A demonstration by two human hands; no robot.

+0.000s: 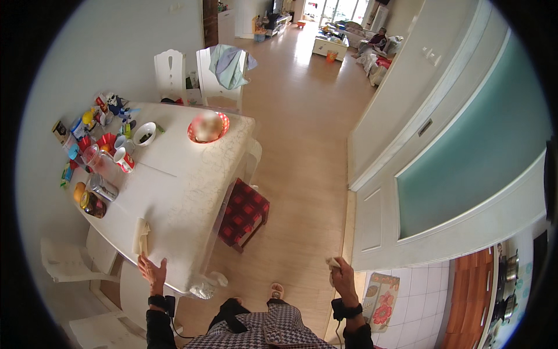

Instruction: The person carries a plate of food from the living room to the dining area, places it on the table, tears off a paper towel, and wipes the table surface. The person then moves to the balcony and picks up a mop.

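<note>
My left hand [151, 271] is over the near end of the dining table [187, 183], palm down with its fingers apart. Its fingertips meet the lower end of a cream roll [141, 235], perhaps paper, lying on the table; whether they touch it I cannot tell. My right hand [343, 277] is closed around a crumpled whitish cloth or tissue [333, 261], held over the floor near the doorway. Most of that cloth is hidden in the fist. Each wrist wears a black strap with a small device and a cable.
A jar [93, 205], a metal canister [103, 186], a paper cup [124, 160] and a white bowl [144, 134] crowd the wall side. Farther off sits a red checked basket [226, 123]. A red checked stool [244, 209] juts from the table; right, a door [375, 218]. A person [378, 40] sits far back.
</note>
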